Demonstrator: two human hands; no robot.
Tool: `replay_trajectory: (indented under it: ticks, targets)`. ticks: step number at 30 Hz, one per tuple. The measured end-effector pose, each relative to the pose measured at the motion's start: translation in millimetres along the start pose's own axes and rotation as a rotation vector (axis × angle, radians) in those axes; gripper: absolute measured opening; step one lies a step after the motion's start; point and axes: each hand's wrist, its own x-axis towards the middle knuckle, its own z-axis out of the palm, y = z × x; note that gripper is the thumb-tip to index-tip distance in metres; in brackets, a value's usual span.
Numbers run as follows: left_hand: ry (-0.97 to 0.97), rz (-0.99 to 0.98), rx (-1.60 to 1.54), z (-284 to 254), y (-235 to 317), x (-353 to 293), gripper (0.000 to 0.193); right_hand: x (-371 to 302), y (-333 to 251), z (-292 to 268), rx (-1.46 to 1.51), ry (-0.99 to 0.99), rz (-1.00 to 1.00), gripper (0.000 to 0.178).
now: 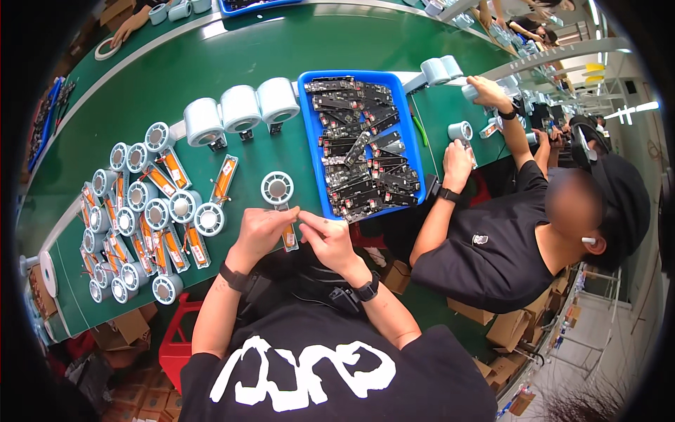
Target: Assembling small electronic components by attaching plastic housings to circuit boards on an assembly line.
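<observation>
- Orange strip part (289, 235) with its round silver reel (278, 188) lies on the green worktop (232, 63), near us.
- Our left hand (259, 232) and right hand (325, 235) pinch the strip's near end.
- Blue tray (309, 126) of dark parts sits right.

Tray (308, 126) right of tape rolls (240, 109), on table (211, 63)

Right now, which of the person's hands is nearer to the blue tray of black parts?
Right. The right hand is just below the blue tray, near its lower left corner; the left hand is farther left.
</observation>
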Motion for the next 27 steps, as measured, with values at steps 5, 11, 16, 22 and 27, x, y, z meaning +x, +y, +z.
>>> replay_trajectory:
  ticks: [5,11,16,22,27]
  targets:
    - [-0.043,-0.007,-0.041,-7,1,4,0.022,3,3,-2,-0.064,0.000,-0.162,0.025]
    - [-0.035,0.002,0.025,-14,-3,0,0.023,13,-5,-3,-0.068,-0.053,-0.153,0.023]
    - [0.060,-0.116,0.098,-6,15,-1,0.030,14,-6,-10,0.033,-0.071,0.110,0.029]
    - [0.165,-0.241,0.083,-3,26,-15,0.037,13,-7,-4,0.109,-0.107,0.197,0.029]
    - [0.138,-0.248,0.082,-5,26,-14,0.033,12,0,0,0.023,-0.071,0.025,0.030]
